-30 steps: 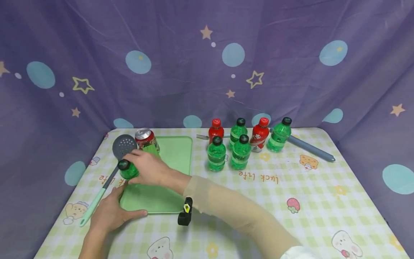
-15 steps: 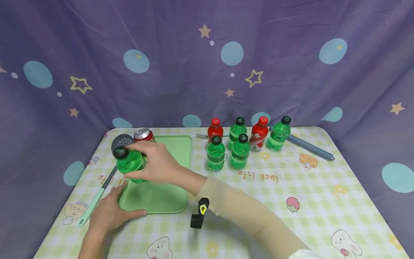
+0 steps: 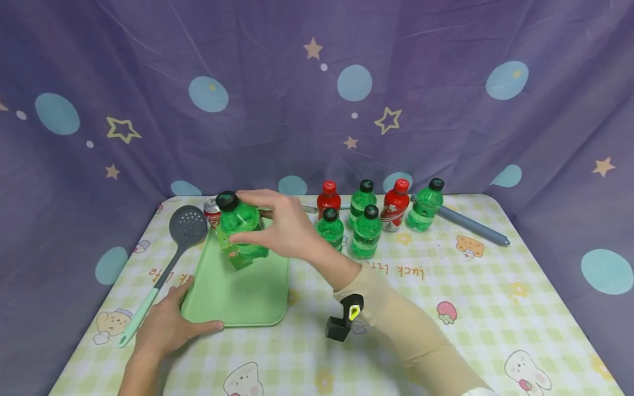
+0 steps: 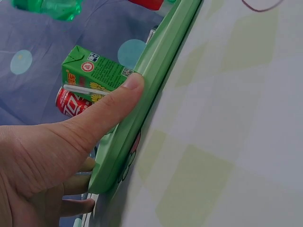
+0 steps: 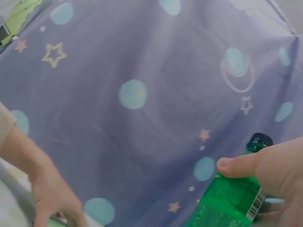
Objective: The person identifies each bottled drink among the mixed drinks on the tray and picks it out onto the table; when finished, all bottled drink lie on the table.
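My right hand [image 3: 287, 228] grips a green plastic bottle [image 3: 240, 219] with a black cap, raised over the far part of the light green tray [image 3: 238, 302]. In the right wrist view, the thumb lies across the bottle [image 5: 229, 201]. My left hand [image 3: 165, 324] holds the tray's near-left corner, thumb along the near rim. Partly behind the bottle, a green drink carton [image 4: 102, 71] with a straw stands on the tray. Beside it is a red soda can [image 3: 212, 213], partly hidden by the raised bottle.
Left of the tray lies a slotted skimmer [image 3: 187, 225] with a mint handle. Several green bottles [image 3: 366, 236] and two red bottles [image 3: 396, 206] stand at the back right. A fork [image 3: 310, 209] and a grey-blue utensil handle [image 3: 473, 224] lie behind them.
My right hand has lifted the green bottle from the tray's left side and carried it right and toward the back. The carton and skimmer head are more exposed. My left hand has stayed put.
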`<state>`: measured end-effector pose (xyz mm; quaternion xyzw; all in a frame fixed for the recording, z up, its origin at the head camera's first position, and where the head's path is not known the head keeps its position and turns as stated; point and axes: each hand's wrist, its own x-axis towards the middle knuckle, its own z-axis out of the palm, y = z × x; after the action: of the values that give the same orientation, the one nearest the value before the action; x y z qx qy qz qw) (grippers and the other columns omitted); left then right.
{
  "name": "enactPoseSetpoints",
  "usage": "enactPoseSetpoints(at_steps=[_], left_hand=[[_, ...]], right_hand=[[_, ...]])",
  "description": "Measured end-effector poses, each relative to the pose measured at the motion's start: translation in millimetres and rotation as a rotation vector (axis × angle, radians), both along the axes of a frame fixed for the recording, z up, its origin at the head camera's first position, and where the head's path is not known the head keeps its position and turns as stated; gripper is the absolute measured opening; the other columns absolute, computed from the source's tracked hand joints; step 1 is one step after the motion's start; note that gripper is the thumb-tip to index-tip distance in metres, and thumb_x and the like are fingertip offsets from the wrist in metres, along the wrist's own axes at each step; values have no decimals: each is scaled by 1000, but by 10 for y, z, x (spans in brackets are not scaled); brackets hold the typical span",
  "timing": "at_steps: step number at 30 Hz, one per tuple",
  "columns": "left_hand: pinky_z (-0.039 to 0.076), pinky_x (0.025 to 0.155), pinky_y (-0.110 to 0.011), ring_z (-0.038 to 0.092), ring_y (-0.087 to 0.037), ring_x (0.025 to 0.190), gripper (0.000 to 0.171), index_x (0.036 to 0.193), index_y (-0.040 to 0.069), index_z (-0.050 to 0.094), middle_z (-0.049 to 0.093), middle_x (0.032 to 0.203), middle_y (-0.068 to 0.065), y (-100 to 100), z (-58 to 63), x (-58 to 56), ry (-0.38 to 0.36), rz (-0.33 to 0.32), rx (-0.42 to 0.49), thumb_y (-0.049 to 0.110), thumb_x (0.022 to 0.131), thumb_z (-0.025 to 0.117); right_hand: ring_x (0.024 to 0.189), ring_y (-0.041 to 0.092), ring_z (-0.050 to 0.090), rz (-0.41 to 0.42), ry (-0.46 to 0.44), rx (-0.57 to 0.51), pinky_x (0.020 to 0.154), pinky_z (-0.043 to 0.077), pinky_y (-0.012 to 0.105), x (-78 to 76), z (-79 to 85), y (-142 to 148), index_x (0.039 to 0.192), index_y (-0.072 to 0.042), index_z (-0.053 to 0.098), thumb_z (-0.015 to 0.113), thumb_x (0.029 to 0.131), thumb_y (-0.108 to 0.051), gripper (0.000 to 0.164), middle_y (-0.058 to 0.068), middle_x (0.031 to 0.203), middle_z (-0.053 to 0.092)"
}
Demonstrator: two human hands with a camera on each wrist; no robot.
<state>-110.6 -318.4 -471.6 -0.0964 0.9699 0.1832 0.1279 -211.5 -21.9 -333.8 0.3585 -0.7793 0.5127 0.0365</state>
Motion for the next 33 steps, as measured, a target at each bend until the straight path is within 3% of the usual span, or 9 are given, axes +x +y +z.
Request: enactPoseSetpoints(at_steps=[4, 9, 14, 18, 26, 33], left_hand=[[42, 107, -79, 32, -72, 142, 151, 170, 5, 15, 17, 164, -46, 5, -8, -5, -2, -6, -2, 83, 62, 86], [42, 108, -78, 32, -71, 143, 151, 170, 4, 15, 17, 164, -46, 11, 1, -1, 7, -6, 2, 82, 63, 87], [42, 108, -78, 32, -72, 143, 151, 170, 4, 16, 18, 163, -47, 11, 7, 12, 24, -12, 0, 82, 62, 87], [41, 108, -78, 32, -72, 143, 151, 170, 4, 17, 18, 163, -47, 14, 11, 13, 29, -13, 1, 83, 62, 87], [42, 108, -78, 33, -72, 142, 151, 170, 5, 17, 19, 163, -47, 10, 24, 17, 35, -12, -4, 83, 61, 87], [42, 108, -78, 32, -72, 143, 152, 170, 5, 17, 19, 164, -46, 12, 20, 24, 44, -13, 0, 83, 60, 88]], right_hand=[[138, 20, 65, -12, -82, -42, 109, 54, 21, -26, 81, 191, 149, -11, 63, 93, 83, -17, 72, 7, 150, 66], [136, 22, 65, -55, -109, -70, 107, 58, 28, -77, 136, 395, 150, -9, 62, 93, 84, -15, 73, 9, 150, 65], [120, 24, 74, -76, -115, -138, 98, 63, 29, -140, 182, 597, 149, -5, 61, 92, 84, -11, 72, 13, 148, 66], [105, 20, 78, -108, -102, -170, 87, 66, 33, -170, 266, 782, 147, -9, 64, 92, 84, -11, 69, 9, 145, 69], [115, 23, 74, -129, -78, -250, 96, 64, 37, -189, 428, 1181, 145, -12, 67, 89, 85, -3, 64, 7, 144, 70], [119, 17, 74, -257, -41, -237, 89, 65, 27, -205, 498, 1556, 144, -15, 68, 90, 85, -5, 64, 7, 143, 71]])
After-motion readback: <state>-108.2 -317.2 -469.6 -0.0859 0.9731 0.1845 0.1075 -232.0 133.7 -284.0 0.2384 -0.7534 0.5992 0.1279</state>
